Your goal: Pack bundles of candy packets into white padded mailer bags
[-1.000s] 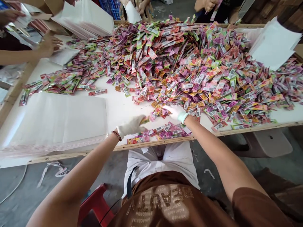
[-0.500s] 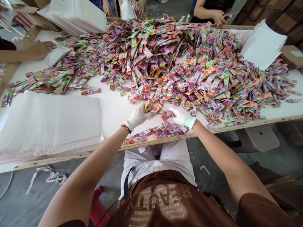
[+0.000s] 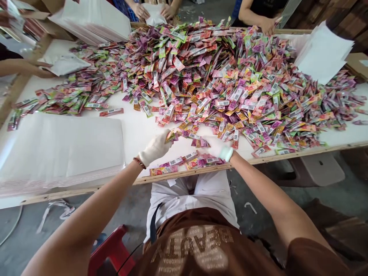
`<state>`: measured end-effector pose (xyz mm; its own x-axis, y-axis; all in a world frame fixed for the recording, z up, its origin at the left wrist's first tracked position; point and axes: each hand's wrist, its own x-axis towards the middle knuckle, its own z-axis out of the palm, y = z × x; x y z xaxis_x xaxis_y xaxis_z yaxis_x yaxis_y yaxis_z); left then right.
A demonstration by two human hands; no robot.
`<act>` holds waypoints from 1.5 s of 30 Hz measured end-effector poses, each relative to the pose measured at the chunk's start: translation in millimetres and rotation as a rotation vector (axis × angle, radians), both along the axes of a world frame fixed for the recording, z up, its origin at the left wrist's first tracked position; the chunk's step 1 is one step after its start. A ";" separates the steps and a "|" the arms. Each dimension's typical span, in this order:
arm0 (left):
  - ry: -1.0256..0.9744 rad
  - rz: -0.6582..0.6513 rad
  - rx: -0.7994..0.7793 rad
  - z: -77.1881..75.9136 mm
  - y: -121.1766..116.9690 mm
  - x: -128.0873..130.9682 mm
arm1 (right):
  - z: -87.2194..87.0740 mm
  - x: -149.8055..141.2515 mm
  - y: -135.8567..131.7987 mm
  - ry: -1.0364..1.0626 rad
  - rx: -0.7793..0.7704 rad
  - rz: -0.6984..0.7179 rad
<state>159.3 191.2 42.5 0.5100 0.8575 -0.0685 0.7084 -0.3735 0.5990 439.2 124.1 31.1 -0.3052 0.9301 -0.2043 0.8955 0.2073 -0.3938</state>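
My left hand (image 3: 155, 148), in a white glove, is closed around a few small printed sachets (image 3: 171, 136) whose ends stick out past the fingertips. Opposite it, my right hand (image 3: 212, 146), also gloved, grips some purple and pink sachets (image 3: 200, 142) at its fingertips; how many, I cannot tell. A loose row of sachets (image 3: 188, 161) lies along the table's near edge, just below both hands. Beyond them rises a large heap of colourful stick sachets (image 3: 198, 73). To the left of my left hand is a flat stack of white padded envelopes (image 3: 66, 147).
More white envelopes stand upright at the back left (image 3: 92, 19) and at the right (image 3: 324, 51). A filled white envelope (image 3: 67, 63) lies near a co-worker's hand (image 3: 34, 69) at the left. Across the table, other people's hands (image 3: 168, 11) hold a white pouch (image 3: 153, 14). A wooden rim (image 3: 258, 161) edges the table.
My left hand has moved left and back with its sachets, away from my right hand. My right hand still holds sachets. At the left, a co-worker's hand has drawn back from the white envelope.
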 end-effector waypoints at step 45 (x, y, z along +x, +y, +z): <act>-0.033 0.272 -0.020 -18.2 26.6 27.0 | 0.4 -51.3 49.4 -0.079 0.037 0.003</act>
<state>186.2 217.8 24.3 0.2637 0.9618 -0.0742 0.7608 -0.1601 0.6289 387.9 173.5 31.5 -0.2923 0.9366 -0.1931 0.9227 0.2232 -0.3144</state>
